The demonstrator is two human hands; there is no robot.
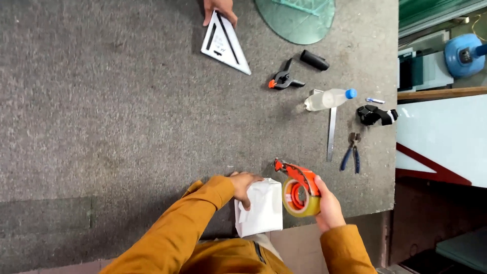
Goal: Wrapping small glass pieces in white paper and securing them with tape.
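Observation:
My left hand [244, 185] presses on the top left of a white wrapped parcel [261, 210] that stands at the near edge of the grey carpeted table [111, 111]. My right hand [327, 207] grips an orange tape dispenser [299, 187] with a roll of clear yellowish tape. The dispenser sits just right of the parcel, its nose pointing up and left. Both my sleeves are mustard coloured.
Another person's hand [219, 9] holds a white triangular square [224, 44] at the far edge. Also on the table are a round glass pane [297, 18], a black spring clamp [283, 79], a black cylinder [314, 60], a plastic bottle [329, 98], a metal ruler [331, 134], blue pliers [351, 152] and a black strap [376, 115].

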